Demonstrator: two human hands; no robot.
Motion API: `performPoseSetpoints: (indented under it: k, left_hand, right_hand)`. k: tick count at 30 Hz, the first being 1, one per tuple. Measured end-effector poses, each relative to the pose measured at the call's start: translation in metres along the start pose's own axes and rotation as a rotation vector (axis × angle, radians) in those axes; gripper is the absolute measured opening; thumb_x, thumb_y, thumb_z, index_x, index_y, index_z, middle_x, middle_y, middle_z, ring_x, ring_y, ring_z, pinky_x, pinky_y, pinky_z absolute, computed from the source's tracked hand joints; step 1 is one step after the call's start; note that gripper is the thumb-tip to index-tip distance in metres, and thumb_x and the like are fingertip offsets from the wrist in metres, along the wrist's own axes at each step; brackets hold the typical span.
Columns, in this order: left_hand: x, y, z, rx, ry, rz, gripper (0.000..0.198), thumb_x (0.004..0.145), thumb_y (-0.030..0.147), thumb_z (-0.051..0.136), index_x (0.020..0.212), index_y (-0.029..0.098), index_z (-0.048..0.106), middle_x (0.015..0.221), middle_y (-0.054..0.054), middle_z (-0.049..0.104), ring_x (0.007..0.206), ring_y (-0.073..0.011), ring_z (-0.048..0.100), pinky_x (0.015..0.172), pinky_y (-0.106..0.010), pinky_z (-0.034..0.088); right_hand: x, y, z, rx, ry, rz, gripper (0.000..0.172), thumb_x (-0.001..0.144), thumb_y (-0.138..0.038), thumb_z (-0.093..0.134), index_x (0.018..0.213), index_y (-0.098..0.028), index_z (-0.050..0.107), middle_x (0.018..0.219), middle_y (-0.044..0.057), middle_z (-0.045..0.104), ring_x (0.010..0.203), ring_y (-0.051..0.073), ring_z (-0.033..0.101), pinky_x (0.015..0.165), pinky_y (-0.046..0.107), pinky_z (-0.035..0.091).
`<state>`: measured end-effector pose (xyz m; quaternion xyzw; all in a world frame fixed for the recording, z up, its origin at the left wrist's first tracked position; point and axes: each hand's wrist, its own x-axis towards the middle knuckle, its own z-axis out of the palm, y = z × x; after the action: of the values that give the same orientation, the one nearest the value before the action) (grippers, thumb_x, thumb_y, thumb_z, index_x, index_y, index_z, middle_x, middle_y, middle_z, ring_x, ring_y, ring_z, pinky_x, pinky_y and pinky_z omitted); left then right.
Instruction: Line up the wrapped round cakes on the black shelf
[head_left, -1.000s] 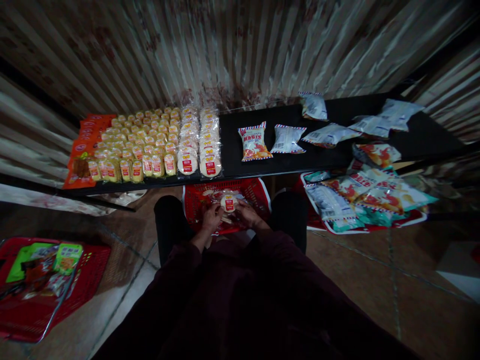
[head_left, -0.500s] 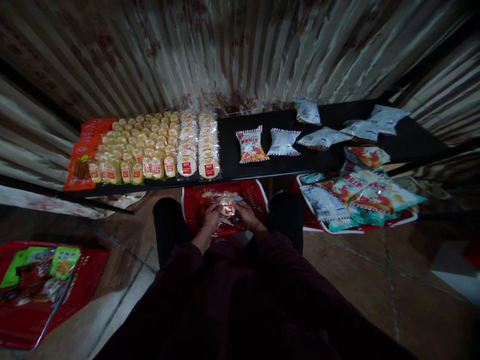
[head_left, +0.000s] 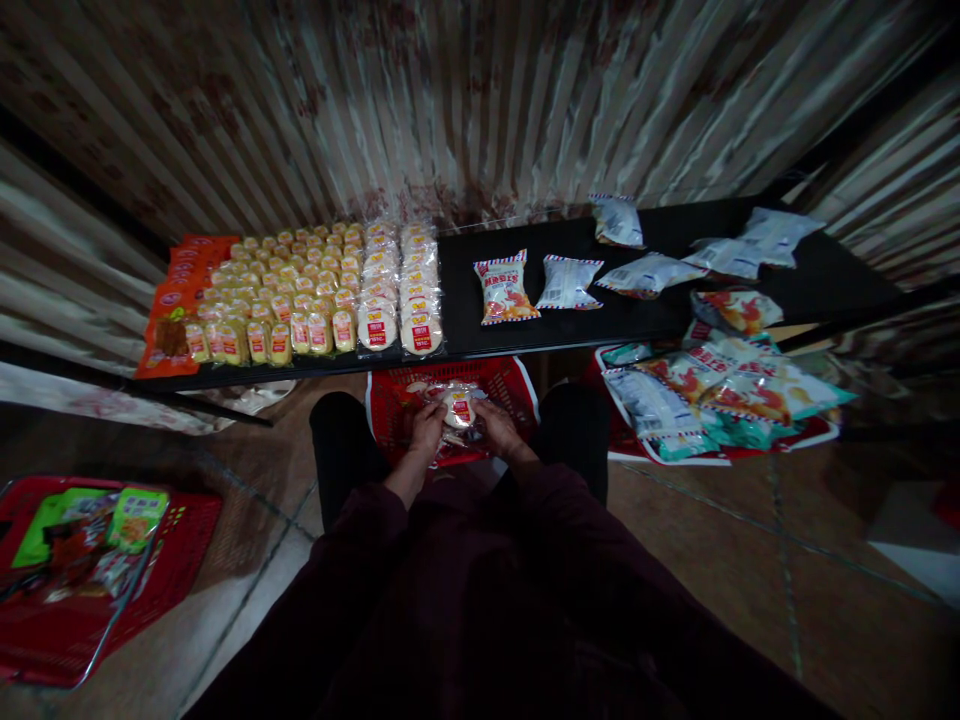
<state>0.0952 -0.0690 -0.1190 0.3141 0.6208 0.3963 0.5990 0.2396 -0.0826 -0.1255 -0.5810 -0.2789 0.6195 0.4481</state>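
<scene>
My left hand [head_left: 425, 432] and my right hand [head_left: 497, 428] are both closed on a clear-wrapped round cake packet [head_left: 459, 407] with a red label. I hold it over a red basket [head_left: 405, 403] that sits between my knees, below the front edge of a black table [head_left: 637, 310]. On the table's left half lie neat rows of small yellow cakes [head_left: 277, 290] and two rows of round cake packets [head_left: 397, 290] like the one I hold.
Loose snack bags [head_left: 506, 288] lie across the table's right half. A red tray piled with snack bags [head_left: 712, 395] stands lower right. Another red basket with packets [head_left: 75, 570] sits on the floor at left. A striped curtain hangs behind.
The packet stays in both hands over the basket; my fingers have shifted slightly around it. The view moved a little.
</scene>
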Motion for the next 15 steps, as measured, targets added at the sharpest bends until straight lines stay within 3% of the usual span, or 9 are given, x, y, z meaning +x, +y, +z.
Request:
performPoseSetpoints:
  k: [4, 11, 15]
  left_hand:
    - [-0.003, 0.01, 0.001, -0.064, -0.051, 0.008, 0.031, 0.07, 0.039, 0.067, 0.087, 0.014, 0.071, 0.076, -0.004, 0.07, 0.066, -0.0141, 0.063, 0.066, -0.026, 0.05]
    - [-0.005, 0.015, 0.004, -0.017, -0.064, 0.039, 0.031, 0.075, 0.037, 0.064, 0.096, 0.015, 0.07, 0.076, -0.003, 0.069, 0.064, -0.0132, 0.062, 0.063, -0.025, 0.05]
    - [-0.003, 0.013, 0.007, -0.01, -0.018, 0.085, 0.027, 0.077, 0.031, 0.061, 0.099, 0.016, 0.067, 0.087, -0.003, 0.07, 0.074, -0.0139, 0.064, 0.071, -0.026, 0.052]
  right_hand:
    - [-0.004, -0.009, 0.003, 0.105, 0.068, 0.017, 0.044, 0.064, -0.051, 0.068, 0.092, -0.018, 0.065, 0.098, 0.007, 0.072, 0.088, 0.023, 0.067, 0.068, 0.031, 0.053]
    - [-0.012, -0.02, 0.003, 0.171, -0.046, 0.061, 0.033, 0.066, -0.041, 0.07, 0.092, -0.021, 0.064, 0.095, 0.006, 0.072, 0.088, 0.022, 0.067, 0.072, 0.031, 0.054]
    - [-0.013, -0.022, -0.001, 0.147, -0.067, 0.053, 0.034, 0.063, -0.036, 0.069, 0.094, -0.023, 0.062, 0.098, 0.005, 0.07, 0.09, 0.021, 0.066, 0.069, 0.029, 0.053]
